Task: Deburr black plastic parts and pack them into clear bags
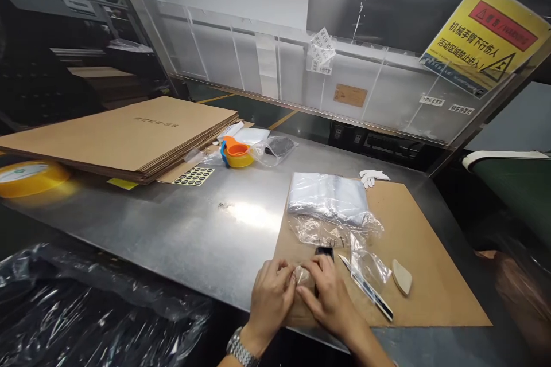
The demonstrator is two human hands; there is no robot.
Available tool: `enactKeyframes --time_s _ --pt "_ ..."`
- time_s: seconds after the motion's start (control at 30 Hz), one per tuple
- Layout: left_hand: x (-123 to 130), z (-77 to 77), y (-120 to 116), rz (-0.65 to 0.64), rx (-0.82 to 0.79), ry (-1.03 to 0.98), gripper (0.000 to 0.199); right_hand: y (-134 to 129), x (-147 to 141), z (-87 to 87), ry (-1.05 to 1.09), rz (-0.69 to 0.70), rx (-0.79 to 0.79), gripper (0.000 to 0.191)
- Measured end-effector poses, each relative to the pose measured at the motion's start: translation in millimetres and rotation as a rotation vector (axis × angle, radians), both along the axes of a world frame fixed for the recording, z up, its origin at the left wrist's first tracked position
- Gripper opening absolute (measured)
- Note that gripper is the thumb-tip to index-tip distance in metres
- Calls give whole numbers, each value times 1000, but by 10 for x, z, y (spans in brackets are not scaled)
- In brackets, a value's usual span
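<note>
My left hand (271, 296) is closed, thumb and fingertips pinching a crinkled piece of clear plastic (303, 277) above the cardboard sheet (434, 287). From the other side my right hand (330, 295) curls round the same plastic, with thumb and forefinger bent toward it. A small black object (326, 251) shows just beyond my right fingers, mostly covered by them. To the right lie a box cutter (373, 296), partly under a clear bag (371, 266), and a flat beige piece (402, 277). A stack of clear plastic bags (328, 198) rests farther back.
At the left, flat cardboard boxes (129, 132) are stacked beside a yellow tape roll (32, 178). An orange tape dispenser (238, 152) and a sticker sheet (193, 176) lie on the metal table (206, 235). A white glove (373, 178) is at the back; black plastic (94, 309) hangs front left.
</note>
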State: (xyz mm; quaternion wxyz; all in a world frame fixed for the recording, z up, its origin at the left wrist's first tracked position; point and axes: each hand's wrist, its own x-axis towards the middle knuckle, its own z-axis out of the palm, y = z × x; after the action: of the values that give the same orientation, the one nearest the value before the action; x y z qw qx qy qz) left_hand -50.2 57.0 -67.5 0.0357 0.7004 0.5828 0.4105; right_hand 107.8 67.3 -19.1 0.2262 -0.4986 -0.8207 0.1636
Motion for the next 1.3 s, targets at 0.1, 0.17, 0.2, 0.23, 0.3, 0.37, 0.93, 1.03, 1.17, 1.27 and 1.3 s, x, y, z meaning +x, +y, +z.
enactKeyframes --time_s 0.1,0.17,0.2,0.23,0.3,0.37,0.93,1.03,1.17,1.27,1.3 --pt "-48 -27 -1 59 -27 11 14 67 338 -58 -129 -290 -8 28" --pt "-54 -52 0 95 -38 9 17 142 596 -107 -223 -494 -28 34" --pt "-48 -66 0 103 -43 8 18 178 710 -132 -271 -557 -47 34" --pt "-37 -80 1 106 -47 6 19 212 804 -155 -313 -586 -71 32" --pt "-13 -106 3 99 -52 1 21 268 918 -185 -373 -563 -122 21" --pt "0 -126 7 89 -53 -4 23 319 937 -190 -407 -506 -158 17" --pt "-85 -187 20 55 -155 -84 22 688 445 -62 -553 -336 -108 24" --pt "-84 -206 8 42 -153 -99 21 855 168 -50 -585 -321 -65 22" --pt "-138 -217 -18 11 -163 -79 21 1087 -100 -101 -663 -351 -22 18" --pt "-179 -238 -32 7 -150 -57 22 1160 -144 -131 -686 -298 36 17" --pt "-182 -251 -35 8 -148 -53 22 1173 -131 -136 -684 -261 56 16"
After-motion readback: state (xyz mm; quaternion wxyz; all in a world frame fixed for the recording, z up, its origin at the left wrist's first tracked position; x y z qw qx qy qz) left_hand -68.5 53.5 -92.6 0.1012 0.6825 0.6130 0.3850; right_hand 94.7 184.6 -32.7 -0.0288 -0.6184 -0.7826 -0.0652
